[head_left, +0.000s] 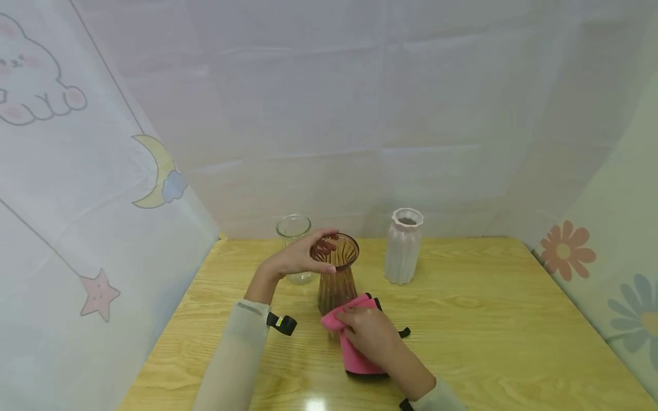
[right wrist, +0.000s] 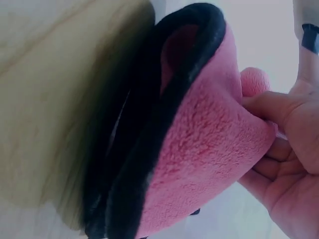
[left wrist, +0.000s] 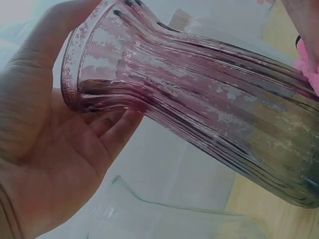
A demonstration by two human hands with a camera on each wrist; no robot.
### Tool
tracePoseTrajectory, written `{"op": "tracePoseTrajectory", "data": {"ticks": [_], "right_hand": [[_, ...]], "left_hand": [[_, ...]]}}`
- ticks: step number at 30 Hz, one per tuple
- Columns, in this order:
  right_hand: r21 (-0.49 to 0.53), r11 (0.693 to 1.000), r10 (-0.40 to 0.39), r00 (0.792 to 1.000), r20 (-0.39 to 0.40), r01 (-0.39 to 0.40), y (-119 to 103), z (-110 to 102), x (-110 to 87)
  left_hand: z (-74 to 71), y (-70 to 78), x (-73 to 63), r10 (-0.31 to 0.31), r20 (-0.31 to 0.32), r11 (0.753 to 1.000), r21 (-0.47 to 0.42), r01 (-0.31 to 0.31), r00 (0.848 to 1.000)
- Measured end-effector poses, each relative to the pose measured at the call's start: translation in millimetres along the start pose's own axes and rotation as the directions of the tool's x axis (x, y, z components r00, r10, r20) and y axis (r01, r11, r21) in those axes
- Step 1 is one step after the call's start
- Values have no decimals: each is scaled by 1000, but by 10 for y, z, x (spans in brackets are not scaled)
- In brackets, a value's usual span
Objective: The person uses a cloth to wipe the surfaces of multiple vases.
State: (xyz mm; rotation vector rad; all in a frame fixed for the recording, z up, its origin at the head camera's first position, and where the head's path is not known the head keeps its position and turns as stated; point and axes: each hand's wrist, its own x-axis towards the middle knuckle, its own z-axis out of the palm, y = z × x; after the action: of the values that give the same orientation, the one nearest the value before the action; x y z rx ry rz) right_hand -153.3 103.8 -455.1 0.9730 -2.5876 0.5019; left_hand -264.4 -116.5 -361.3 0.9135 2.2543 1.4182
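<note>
A ribbed, purplish-brown glass vase [head_left: 336, 291] with a flared mouth stands on the table. My left hand [head_left: 292, 258] grips it at the rim, thumb on the near side and fingers across the far side. In the left wrist view the ribbed vase [left wrist: 199, 99] has pale speckled patches on its glass. Against its lower right side, my right hand [head_left: 371, 335] holds a bunched pink cloth [head_left: 357, 361] with black edging. The right wrist view has the fuzzy cloth [right wrist: 204, 144] pinched between thumb and fingers, its lower part hanging near the tabletop.
Behind my left hand stands a clear glass vase [head_left: 300, 278], partly hidden. A white fluted vase [head_left: 402, 254] is at the back right. The wooden table [head_left: 483, 319] ends at hung sheets [head_left: 319, 114] at the back and both sides.
</note>
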Motion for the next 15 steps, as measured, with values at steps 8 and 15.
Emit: {"op": "tracePoseTrajectory", "data": {"ticks": [8,15], "right_hand": [[-26,992,-129,945,-301,127,125,-205,-74],[-126,967,-253,832,-493,220,192,-446,25]], "left_hand": [[338,7,-133,65,-387,981,195,13,920],[694,124,-152,22,-590,965,223,136,807]]}}
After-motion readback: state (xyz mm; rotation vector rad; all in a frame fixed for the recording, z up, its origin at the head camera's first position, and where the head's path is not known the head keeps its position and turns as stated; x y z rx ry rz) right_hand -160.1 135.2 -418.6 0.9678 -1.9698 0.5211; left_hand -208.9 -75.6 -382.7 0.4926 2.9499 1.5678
